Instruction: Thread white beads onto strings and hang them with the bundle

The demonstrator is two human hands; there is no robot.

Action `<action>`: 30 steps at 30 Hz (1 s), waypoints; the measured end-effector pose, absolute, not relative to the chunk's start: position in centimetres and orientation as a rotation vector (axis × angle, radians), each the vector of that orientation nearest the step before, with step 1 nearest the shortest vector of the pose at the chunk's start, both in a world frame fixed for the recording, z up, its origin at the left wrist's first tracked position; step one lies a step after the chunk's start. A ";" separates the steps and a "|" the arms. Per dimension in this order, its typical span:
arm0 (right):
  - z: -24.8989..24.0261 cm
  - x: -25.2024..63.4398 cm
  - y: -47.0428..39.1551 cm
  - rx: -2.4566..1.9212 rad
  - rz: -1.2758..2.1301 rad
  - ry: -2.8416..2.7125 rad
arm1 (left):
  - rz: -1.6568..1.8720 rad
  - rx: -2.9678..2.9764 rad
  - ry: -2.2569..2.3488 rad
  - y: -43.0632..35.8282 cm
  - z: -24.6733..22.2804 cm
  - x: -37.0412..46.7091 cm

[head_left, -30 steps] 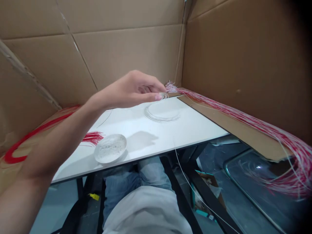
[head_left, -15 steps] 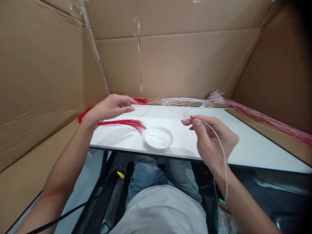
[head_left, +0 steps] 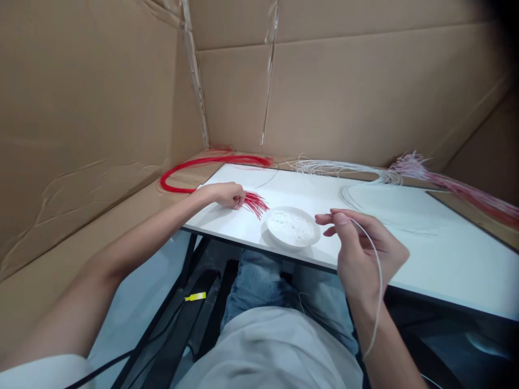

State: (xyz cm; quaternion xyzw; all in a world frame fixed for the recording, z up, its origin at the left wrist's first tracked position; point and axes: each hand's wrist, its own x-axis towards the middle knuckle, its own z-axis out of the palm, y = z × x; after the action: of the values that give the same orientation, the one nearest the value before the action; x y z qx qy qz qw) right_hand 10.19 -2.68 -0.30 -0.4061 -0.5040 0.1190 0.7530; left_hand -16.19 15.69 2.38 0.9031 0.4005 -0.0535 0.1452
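My left hand (head_left: 231,195) is closed at the loose end of a bundle of thin red wires (head_left: 256,203), whose tips fan out past the fingers on the table. The rest of that bundle curves back behind the wrist. Raised over the table, my right hand (head_left: 367,246) pinches a thin white wire (head_left: 379,270) between thumb and fingertips; its length loops down over the wrist. Between the hands stands a round white bowl (head_left: 271,233) holding white powder (head_left: 292,227). The bowl's rim is close to the red tips.
Coiled white wires (head_left: 336,167) lie along the back edge of the white table (head_left: 458,259). A bundle of pink-and-white wires (head_left: 454,186) stretches along the right. Cardboard walls (head_left: 344,86) enclose the back and sides. A yellow tag (head_left: 195,296) shows below.
My left hand, open above the table before, has come down and closed on the red wires. The right hand keeps its pinch on the white wire. The view has turned left.
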 end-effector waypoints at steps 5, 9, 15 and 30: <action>-1.7 8.6 -3.8 -0.922 0.350 -1.201 | -0.028 2.618 1.124 14.7 0.8 -17.9; -2.7 6.7 -4.5 -0.849 0.398 -1.404 | 0.124 2.621 1.149 14.7 -0.1 -18.7; -4.2 4.0 -5.1 -0.786 0.628 -1.405 | 0.195 2.568 1.055 15.5 -0.9 -18.2; -5.1 -6.5 1.5 -0.693 1.317 -0.835 | 0.740 2.249 1.034 10.1 -0.6 -21.7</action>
State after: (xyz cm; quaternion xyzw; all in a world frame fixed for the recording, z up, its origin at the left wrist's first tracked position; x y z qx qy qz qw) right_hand -6.54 1.48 -5.05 -0.3060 -0.3685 0.5815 0.6576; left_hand -21.71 10.09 -0.57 0.8369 0.3848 0.2755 0.2752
